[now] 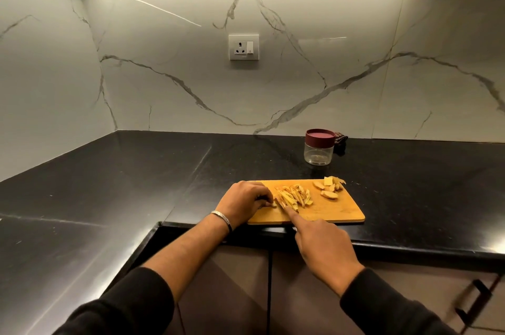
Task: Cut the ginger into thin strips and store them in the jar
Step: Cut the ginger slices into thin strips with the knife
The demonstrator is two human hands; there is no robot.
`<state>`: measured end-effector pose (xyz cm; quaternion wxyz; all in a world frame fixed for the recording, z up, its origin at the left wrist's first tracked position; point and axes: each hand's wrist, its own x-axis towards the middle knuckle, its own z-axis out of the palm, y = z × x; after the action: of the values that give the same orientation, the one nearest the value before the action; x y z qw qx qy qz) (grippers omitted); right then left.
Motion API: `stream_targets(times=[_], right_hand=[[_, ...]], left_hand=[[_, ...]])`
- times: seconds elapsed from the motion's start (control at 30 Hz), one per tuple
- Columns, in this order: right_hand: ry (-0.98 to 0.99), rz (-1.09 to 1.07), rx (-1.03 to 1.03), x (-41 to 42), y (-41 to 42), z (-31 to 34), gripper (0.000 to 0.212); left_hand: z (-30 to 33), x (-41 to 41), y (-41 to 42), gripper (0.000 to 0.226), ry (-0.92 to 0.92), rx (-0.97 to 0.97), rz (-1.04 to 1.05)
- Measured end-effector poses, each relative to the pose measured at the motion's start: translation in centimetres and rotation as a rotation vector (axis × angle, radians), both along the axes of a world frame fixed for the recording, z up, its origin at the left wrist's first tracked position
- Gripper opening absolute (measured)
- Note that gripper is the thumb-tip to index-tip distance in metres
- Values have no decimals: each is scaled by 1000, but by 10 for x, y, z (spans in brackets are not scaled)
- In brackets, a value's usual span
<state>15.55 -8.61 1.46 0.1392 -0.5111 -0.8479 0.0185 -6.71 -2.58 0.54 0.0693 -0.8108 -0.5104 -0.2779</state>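
Note:
A wooden cutting board lies on the black counter near its front edge. A pile of thin ginger strips sits at the board's middle, and a few thicker ginger slices lie at its far right corner. My left hand rests on the board's left end, its curled fingers pinching a small ginger piece. My right hand grips a knife that is mostly hidden, with the index finger stretched along it to the strips. A clear jar with a maroon lid on stands behind the board.
The black counter runs in an L along the marble wall. A dark patterned object lies behind the jar. A wall socket is above. Cabinet doors with a black handle are below the counter's edge.

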Motion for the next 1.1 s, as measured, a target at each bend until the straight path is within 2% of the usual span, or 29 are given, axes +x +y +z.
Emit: stream_targets(times=[0.43, 0.73, 1.1], right_hand=[[201, -17, -38, -5, 4, 1, 55], [195, 33, -160, -11, 11, 0, 53], [192, 38, -188, -9, 17, 5, 52]], left_hand=[[-9, 0, -2, 11, -74, 50, -7], [-10, 2, -3, 8, -100, 57, 11], [-10, 1, -2, 10, -109, 49, 15]])
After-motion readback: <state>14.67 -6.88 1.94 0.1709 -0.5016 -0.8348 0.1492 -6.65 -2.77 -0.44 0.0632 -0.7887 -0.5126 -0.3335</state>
